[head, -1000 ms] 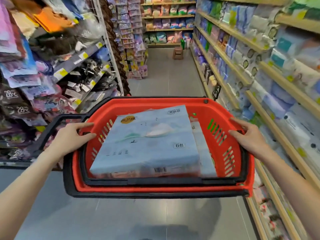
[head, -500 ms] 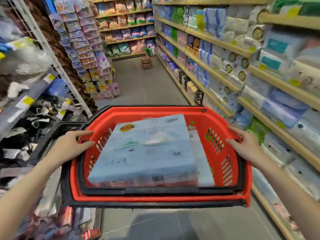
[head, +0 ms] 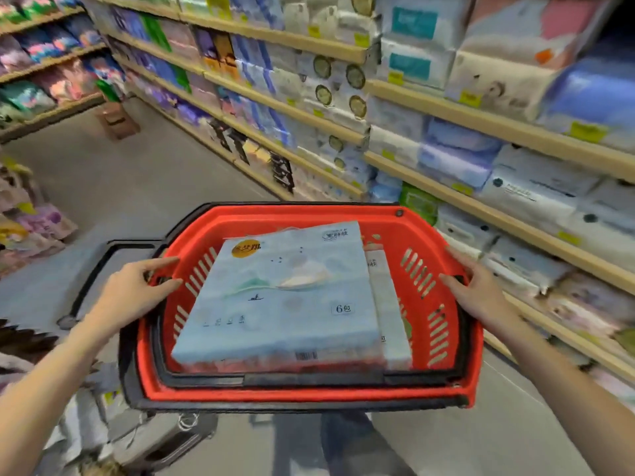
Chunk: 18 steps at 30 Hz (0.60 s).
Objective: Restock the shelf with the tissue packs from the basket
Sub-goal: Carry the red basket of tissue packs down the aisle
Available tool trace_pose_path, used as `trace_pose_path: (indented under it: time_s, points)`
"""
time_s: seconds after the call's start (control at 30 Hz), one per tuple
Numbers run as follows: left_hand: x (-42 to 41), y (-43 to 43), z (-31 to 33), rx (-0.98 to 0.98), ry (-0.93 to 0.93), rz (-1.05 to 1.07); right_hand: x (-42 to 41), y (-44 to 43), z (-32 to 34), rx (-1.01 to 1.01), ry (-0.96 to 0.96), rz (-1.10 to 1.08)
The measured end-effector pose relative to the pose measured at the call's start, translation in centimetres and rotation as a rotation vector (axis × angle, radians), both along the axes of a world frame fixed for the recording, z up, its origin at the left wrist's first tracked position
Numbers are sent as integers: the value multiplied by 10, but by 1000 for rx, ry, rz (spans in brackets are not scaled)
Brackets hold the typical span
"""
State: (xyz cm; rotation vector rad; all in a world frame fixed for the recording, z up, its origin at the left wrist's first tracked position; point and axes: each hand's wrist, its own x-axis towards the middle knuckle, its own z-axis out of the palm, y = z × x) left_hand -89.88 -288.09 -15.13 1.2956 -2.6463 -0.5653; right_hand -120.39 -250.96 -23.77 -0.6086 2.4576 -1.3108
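Note:
A red plastic basket [head: 443, 235] with black rim and handles is held level in front of me. My left hand [head: 137, 290] grips its left rim and my right hand [head: 477, 290] grips its right rim. Inside lies a large pale blue tissue pack [head: 285, 304] marked with a 6, flat on top. A second, whitish tissue pack [head: 390, 304] shows along its right side, mostly hidden. The wooden shelf [head: 481, 207] of tissue and paper packs runs along my right, close behind the basket.
Shelves with colourful packs line the far left and back of the aisle. A brown cardboard box [head: 117, 120] sits on the grey floor at the back left. A hanging display of packets [head: 31, 221] stands at the left. My legs show below the basket.
My view has swung to the right, from looking down the aisle to facing the tissue shelf. The basket stays gripped by both hands and its packs have not shifted.

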Motion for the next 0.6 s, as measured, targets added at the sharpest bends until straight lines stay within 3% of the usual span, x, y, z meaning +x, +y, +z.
trace_pose_path:
  time_s: [0.27, 0.6]
  points:
    - [-146, -39, -38, 86, -40, -241, -36, 18, -12, 86, 22, -246]
    - [-295, -63, -60, 144, -80, -548, -38, 38, -13, 98, -94, -602]
